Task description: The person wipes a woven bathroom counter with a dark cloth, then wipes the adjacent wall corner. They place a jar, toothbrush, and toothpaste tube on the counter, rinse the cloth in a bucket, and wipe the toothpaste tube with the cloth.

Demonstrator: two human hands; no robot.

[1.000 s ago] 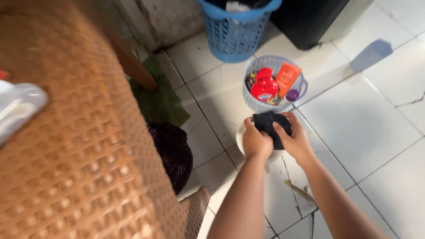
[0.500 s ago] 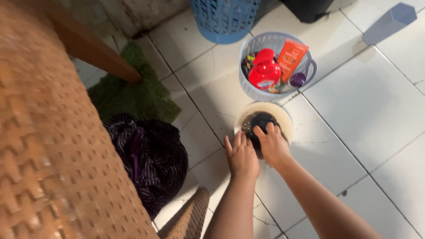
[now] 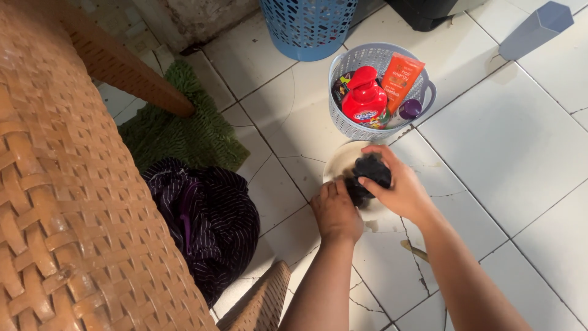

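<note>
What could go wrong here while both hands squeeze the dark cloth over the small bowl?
Water could spill: the right hand and left hand press the dark cloth over a shallow bowl on the tiled floor. The grey basket touches its rim and may get splashed. Wet, cracked tiles may be slippery.

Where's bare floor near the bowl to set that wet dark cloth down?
Bare white tiles lie right of the bowl, below the grey basket. More bare tile sits between the green mat and the basket. Crowded: the dark striped clothes left of the left hand; the right hand holds the cloth.
</note>
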